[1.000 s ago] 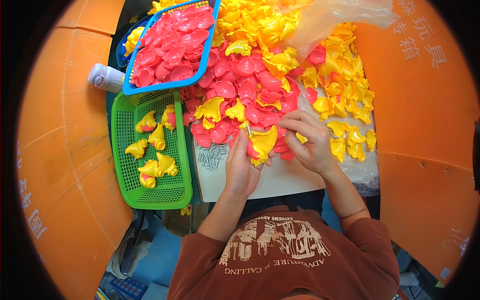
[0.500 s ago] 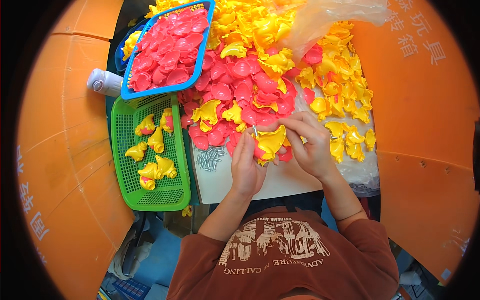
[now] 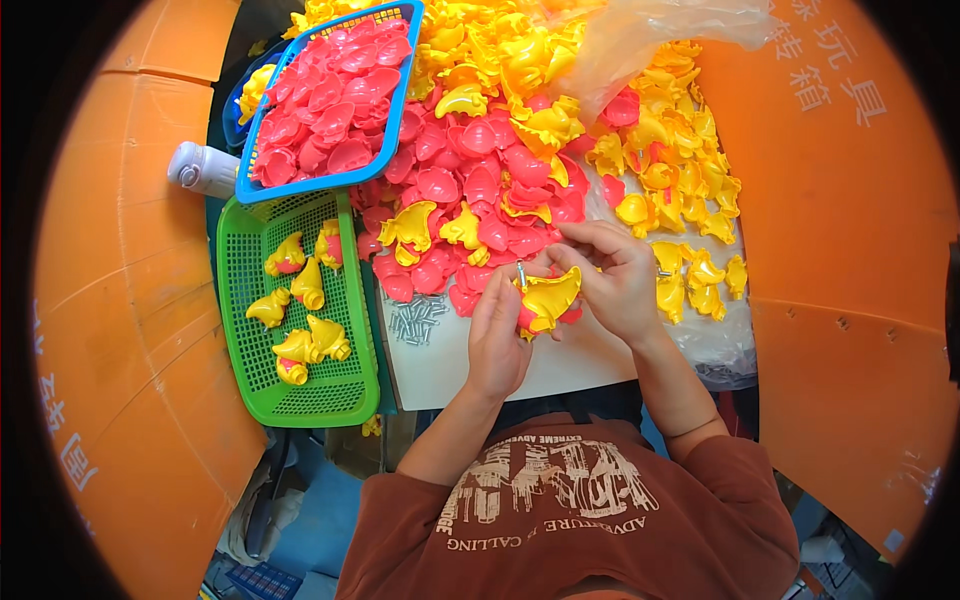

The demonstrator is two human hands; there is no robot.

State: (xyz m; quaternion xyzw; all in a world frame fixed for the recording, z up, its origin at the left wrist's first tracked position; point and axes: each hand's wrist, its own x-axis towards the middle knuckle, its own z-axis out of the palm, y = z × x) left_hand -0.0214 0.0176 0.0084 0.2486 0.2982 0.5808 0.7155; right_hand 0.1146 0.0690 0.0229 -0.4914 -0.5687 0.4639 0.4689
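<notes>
- Just left of centre, the left hand (image 3: 498, 340) is closed around the left part of the yellow shell, its thumb near the metal pin.
- At the shell's left end, the metal pin (image 3: 521, 275) stands roughly upright; it is probably hard, smooth and easily knocked askew.
- At centre, the yellow shell (image 3: 553, 299) looks light, stiff and slick, with a thin rim; the outer curve seems the best hold.
- Right of centre, the right hand (image 3: 622, 285) is half closed beside the shell; I cannot tell whether it grips anything.
</notes>
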